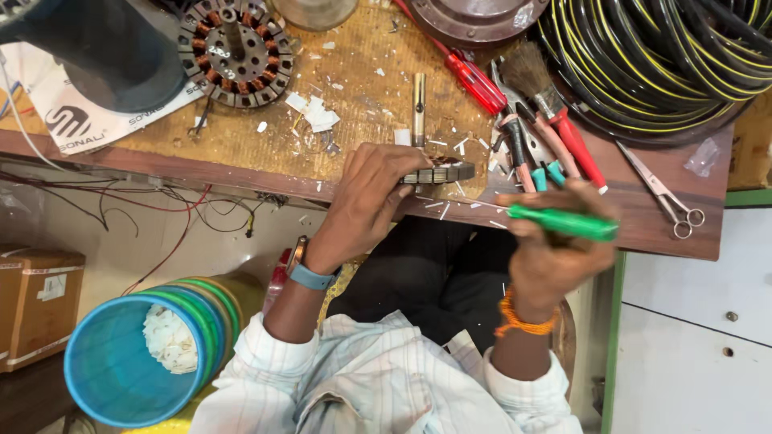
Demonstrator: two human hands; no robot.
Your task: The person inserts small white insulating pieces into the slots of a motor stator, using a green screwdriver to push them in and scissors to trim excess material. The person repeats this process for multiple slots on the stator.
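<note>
Stator ring (441, 171), a small toothed metal piece with copper windings, is held at the front edge of the wooden workbench (643, 217), just over the lap. It is gripped by the left hand (371, 201), whose fingers (406, 173) are curled and pressed against its near side. A green-handled tool (563, 223) is clasped in the right hand (556, 249), fingers wrapped shut around it, just right of the ring; the hand is blurred. Scattered white paper scraps (315, 112) are seen on the bench, with a red screwdriver (474, 82), a paintbrush (547, 100) and scissors (663, 193) lying behind.
</note>
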